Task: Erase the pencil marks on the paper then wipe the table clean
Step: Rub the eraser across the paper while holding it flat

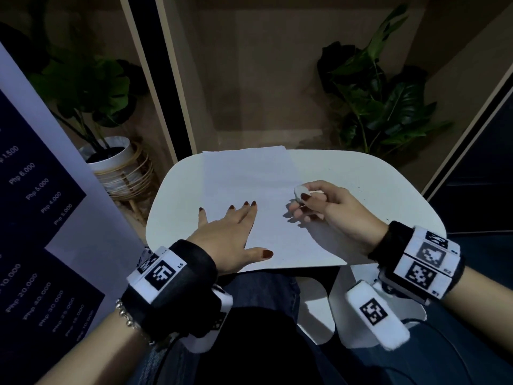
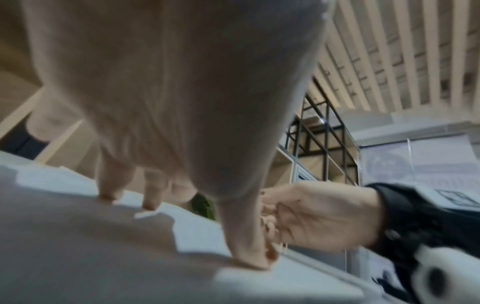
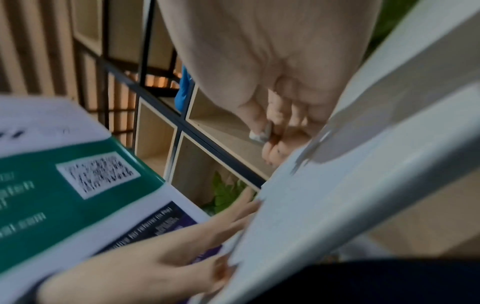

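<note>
- left hand [image 1: 226, 232] flat, fingers spread on paper [image 1: 258, 190], pinning it to the counter [image 1: 374, 184]
- right hand [image 1: 330, 209] at paper's right edge, fingers pinching white eraser [image 1: 299, 192], likely to rub

Dim indoor light; hands cast soft shadows on the paper [image 1: 249, 190]. Both wrist views are blurred, and edges bend outward.
</note>
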Demonstrator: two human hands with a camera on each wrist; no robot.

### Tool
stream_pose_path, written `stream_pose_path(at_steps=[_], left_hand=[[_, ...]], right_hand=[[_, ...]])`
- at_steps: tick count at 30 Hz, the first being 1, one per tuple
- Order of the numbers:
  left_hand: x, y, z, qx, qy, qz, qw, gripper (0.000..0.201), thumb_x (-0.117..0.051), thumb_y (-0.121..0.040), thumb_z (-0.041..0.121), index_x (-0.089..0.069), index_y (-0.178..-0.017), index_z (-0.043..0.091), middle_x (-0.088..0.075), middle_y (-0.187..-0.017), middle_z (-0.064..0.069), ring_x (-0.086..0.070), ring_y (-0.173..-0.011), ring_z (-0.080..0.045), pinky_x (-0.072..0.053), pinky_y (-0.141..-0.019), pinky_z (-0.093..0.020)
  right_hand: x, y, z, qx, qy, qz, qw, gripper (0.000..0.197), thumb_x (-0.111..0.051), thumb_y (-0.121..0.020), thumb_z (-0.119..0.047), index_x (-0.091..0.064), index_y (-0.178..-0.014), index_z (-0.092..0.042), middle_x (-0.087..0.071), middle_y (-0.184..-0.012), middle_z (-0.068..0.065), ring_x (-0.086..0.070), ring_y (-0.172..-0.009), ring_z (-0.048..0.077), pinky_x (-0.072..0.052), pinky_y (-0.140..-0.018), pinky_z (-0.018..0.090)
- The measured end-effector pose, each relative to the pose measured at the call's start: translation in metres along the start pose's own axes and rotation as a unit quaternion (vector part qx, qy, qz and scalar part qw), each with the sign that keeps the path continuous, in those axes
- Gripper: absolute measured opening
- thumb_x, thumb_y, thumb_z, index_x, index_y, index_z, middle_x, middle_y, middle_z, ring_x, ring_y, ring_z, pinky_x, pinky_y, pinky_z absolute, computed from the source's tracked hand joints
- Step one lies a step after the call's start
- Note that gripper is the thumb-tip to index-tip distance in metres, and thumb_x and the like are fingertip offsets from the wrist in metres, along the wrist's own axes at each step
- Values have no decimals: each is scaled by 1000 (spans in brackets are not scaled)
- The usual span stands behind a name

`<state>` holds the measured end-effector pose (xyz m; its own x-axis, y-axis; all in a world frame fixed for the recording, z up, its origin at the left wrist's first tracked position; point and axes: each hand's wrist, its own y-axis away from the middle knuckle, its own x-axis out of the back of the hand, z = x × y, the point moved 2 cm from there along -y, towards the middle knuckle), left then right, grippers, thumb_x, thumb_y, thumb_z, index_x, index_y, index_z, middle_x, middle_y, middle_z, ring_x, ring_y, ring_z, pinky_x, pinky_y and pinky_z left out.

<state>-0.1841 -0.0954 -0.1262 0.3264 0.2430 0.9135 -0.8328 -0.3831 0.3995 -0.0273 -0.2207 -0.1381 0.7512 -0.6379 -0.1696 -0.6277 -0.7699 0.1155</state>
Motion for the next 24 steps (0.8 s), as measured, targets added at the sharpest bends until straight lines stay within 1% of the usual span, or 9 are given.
stream_pose_path(at_steps=[5, 9, 11, 14, 16, 17, 19, 21, 24], left_hand=[[8, -1, -1, -16, -13, -17, 1000, 82, -38, -102, 50, 11, -156, 14, 22, -162, 0, 4, -151, -16, 5, -118, -55], [-3, -3, -3, 34, -68, -17, 997, 69, -23, -105, 44, 10, -155, 9, 21, -162, -5, 13, -151, -20, 6, -117, -60], [-8, -2, -2, 43, -81, -25, 996, 67, -16, -106, 44, 12, -155, 9, 23, -162, -5, 12, -151, -19, 6, -116, -62], [-7, -2, -3, 49, -87, -26, 995, 66, -13, -105, 46, 13, -155, 11, 23, -162, -2, 12, -151, -17, 6, -114, -64], [-6, -2, -4, 48, -93, -32, 994, 66, -14, -105, 47, 13, -155, 13, 23, -162, 0, 12, -151, -16, 6, -113, -64], [-5, -2, -6, 47, -95, -35, 994, 67, -14, -105, 48, 13, -155, 13, 23, -162, 1, 11, -151, -16, 5, -112, -65], [-5, -4, -9, 46, -98, -35, 993, 66, -16, -105, 47, 13, -155, 15, 23, -162, 2, 10, -151, -15, 5, -112, -66], [-6, -6, -10, 47, -100, -29, 994, 63, -17, -106, 42, 12, -155, 16, 20, -162, 3, 8, -151, -15, 4, -112, -67], [-7, -5, -9, 52, -102, -15, 993, 58, -19, -107, 30, 10, -156, 16, 17, -163, 3, 4, -151, -15, 1, -112, -67]], right_hand=[[-23, 17, -4, -41, -83, -3, 996, 13, -54, -100, -11, -62, -102, -1, -70, -102, 18, -66, -94, 37, -50, -89, 35], [-34, 29, 5, -189, -125, -151, 962, 22, -39, -106, -19, -51, -92, -8, -68, -116, 26, -67, -108, 40, -55, -91, 38], [-31, 26, 15, -230, -115, -171, 951, 24, -35, -107, -17, -51, -91, -7, -69, -113, 25, -67, -111, 36, -55, -91, 36], [-6, -1, 19, -126, -131, -11, 983, 24, -38, -105, -8, -56, -88, -7, -70, -100, 13, -67, -109, 26, -54, -95, 32], [14, -16, 12, -34, -140, 83, 986, 21, -41, -102, -5, -55, -87, -9, -61, -88, 6, -63, -86, 16, -47, -92, 27], [22, -20, 8, -7, -146, 108, 983, 18, -43, -102, -5, -54, -87, -9, -58, -82, 3, -58, -79, 14, -46, -91, 27], [26, -21, 3, 5, -145, 119, 982, 11, -46, -102, -11, -55, -97, -6, -63, -87, 5, -62, -85, 18, -49, -98, 31], [13, -13, 2, -23, -137, 58, 989, 19, -45, -102, -14, -53, -113, -1, -68, -111, 15, -67, -104, 33, -49, -103, 41], [-21, 13, 7, -143, -88, -146, 975, 12, -39, -105, -13, -45, -110, -4, -66, -116, 30, -64, -110, 45, -54, -92, 41]])
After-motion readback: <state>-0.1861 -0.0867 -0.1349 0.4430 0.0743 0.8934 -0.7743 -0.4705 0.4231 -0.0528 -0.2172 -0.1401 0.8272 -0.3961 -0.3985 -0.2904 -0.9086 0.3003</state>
